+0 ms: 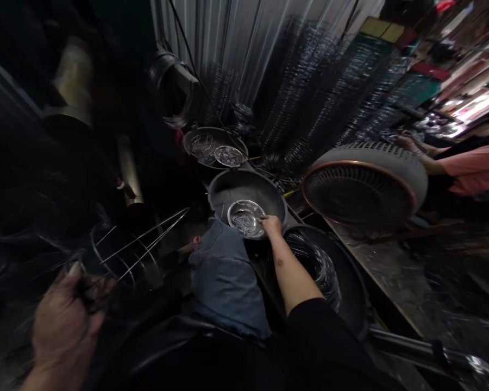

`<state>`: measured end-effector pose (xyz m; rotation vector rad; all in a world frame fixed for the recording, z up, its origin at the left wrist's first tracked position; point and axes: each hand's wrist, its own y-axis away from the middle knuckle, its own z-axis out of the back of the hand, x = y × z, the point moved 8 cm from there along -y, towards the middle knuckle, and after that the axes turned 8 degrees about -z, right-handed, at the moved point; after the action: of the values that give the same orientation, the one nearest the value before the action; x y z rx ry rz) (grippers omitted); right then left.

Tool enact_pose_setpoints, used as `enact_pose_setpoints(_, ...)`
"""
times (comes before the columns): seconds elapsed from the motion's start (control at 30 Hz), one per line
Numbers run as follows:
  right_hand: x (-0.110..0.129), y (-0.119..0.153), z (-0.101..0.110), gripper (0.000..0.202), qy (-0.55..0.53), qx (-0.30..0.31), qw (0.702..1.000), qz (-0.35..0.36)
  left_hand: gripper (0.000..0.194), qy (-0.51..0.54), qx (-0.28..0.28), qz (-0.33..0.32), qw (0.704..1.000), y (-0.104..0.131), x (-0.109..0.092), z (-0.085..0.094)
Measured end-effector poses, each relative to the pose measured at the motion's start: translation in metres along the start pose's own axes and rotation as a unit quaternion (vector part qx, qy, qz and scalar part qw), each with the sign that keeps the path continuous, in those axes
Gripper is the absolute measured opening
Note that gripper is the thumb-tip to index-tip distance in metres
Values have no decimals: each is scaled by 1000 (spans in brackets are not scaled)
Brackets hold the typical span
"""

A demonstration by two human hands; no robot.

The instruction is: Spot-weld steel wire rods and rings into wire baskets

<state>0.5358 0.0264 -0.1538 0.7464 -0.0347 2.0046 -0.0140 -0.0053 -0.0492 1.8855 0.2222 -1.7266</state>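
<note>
L hand [67, 312] closed round wire frame [146, 251], out to my L; R hand [272, 225] at steel bowl [249, 207] w/ wire bits [242, 222], can't tell if pinching any. Risk: wire frame twists b/c only one end's gripped.

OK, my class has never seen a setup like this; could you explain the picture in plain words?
There is no robot here, just a person's two bare hands, seen from one camera worn on their head. The left hand holds a wire frame. The right hand reaches to a shiny bowl of small metal pieces; whether its fingers grip anything is unclear. The bowl sits in a dark round pan. Nearby are a coil of wire and a big fan, and another person's arm shows at the far right.
</note>
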Motion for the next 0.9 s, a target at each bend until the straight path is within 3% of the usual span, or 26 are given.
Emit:
enact_pose_setpoints(0.1,10,13,15,12,-43,-17,999,-14,15,58,-40,-18,997,5,-4,8)
enact_pose_setpoints(0.2,31,39,20,17,-111,-19,994,-12,20,96,-25,-27,995,3,-4,11)
enact_pose_setpoints(0.27,51,75,12,26,-158,-1,987,-3,24,116,-24,-31,992,0,-3,14)
enact_pose_setpoints(0.33,76,125,-10,32,-216,69,974,10,29,132,-28,-28,991,-4,-1,15)
enact_pose_setpoints(0.43,130,227,-71,35,-385,383,840,11,30,153,-25,-31,987,-10,0,13)
enact_pose_setpoints(0.47,146,257,-84,36,-405,444,799,1,29,155,-22,-34,987,-12,0,12)
enact_pose_setpoints(0.53,172,296,-96,35,-441,496,748,-16,29,146,-12,-31,989,-15,-1,12)
enact_pose_setpoints(0.7,204,326,-104,31,-462,541,703,-27,39,151,1,-5,988,-19,-4,18)
enact_pose_setpoints(0.9,208,324,-114,33,-459,535,708,-29,37,94,-19,25,995,-29,0,22)
